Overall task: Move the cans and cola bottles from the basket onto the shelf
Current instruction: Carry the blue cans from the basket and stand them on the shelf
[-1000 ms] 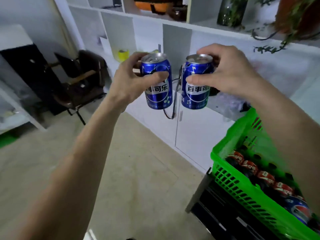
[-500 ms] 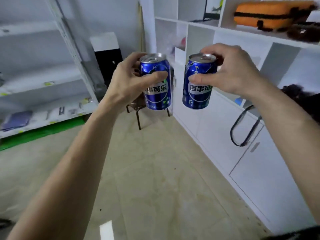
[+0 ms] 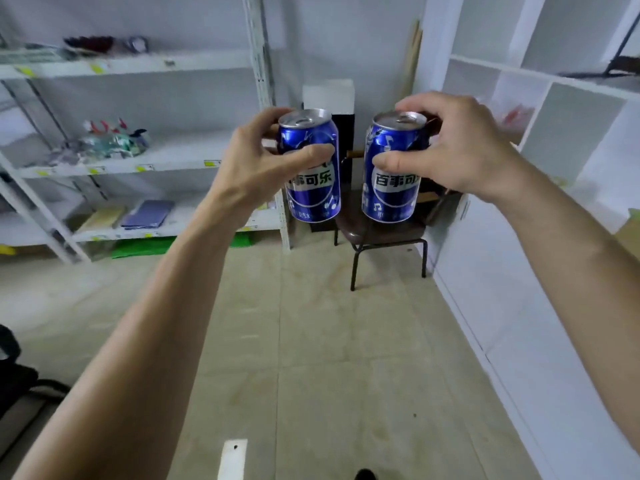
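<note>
The left hand (image 3: 256, 168) holds a blue can (image 3: 310, 166) in the air, with the thumb across the front of the label and the other fingers curled behind it, so its grip is pinching the can near the upper half. The right hand (image 3: 460, 150) holds a second blue can (image 3: 393, 168) in the same manner: the thumb presses on the front, the fingers go over the rim and down the back side. Both cans are upright, with silver tops and closed tabs, and they stay near each other but apart, with a gap between them. They are above the tiled floor (image 3: 311, 341), not resting on anything. Behind the cans stands a dark chair (image 3: 381, 233) with thin metal legs. At the left there is a white metal shelf (image 3: 138, 161) with some small blurred objects, a dark blue flat thing and a pale flat thing on its boards. At the right there is a white cabinet (image 3: 519, 271) with open compartments above closed doors. Both forearms reach forward from the lower corners of the view.
</note>
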